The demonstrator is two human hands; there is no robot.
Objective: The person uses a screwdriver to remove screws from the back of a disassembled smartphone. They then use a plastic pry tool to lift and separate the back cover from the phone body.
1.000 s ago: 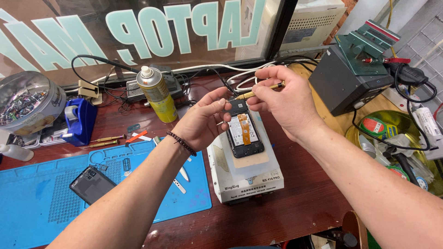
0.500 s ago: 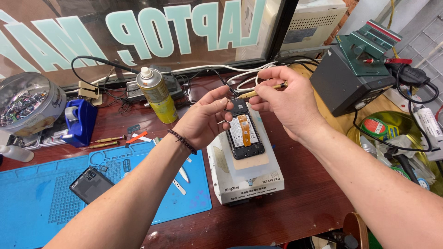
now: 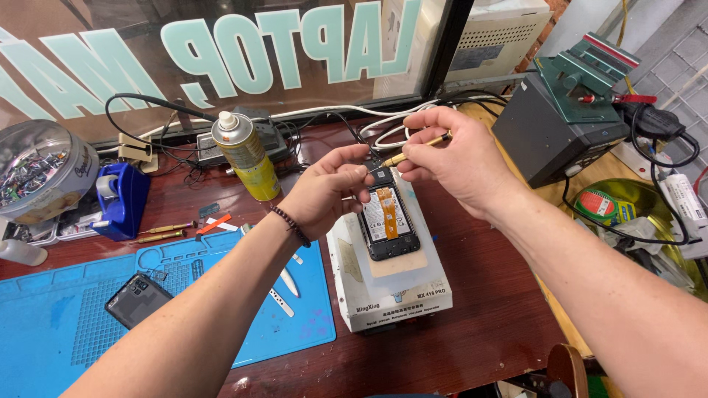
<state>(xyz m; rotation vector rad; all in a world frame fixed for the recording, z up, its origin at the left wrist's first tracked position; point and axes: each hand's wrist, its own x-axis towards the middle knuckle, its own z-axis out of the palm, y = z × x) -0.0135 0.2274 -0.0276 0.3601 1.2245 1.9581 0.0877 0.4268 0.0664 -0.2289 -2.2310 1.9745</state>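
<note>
An opened black phone (image 3: 389, 223) with an orange flex strip lies face down on a white heating-plate box (image 3: 391, 295). My left hand (image 3: 328, 190) rests at the phone's top left corner, fingertips pinching there. My right hand (image 3: 453, 158) grips a thin brass-coloured screwdriver (image 3: 414, 150), its tip touching the phone's top edge. A beaded bracelet sits on my left wrist.
A yellow spray can (image 3: 243, 155) stands behind my left hand. A blue work mat (image 3: 88, 317) carries a dark phone back cover (image 3: 138, 300) and pry tools. At the left are a blue tape dispenser (image 3: 122, 199) and a round tin of parts (image 3: 40, 169); a grey station (image 3: 553, 133) is right.
Both hands stay at the top of the phone. The screwdriver tip has shifted only slightly against the phone's upper edge.
</note>
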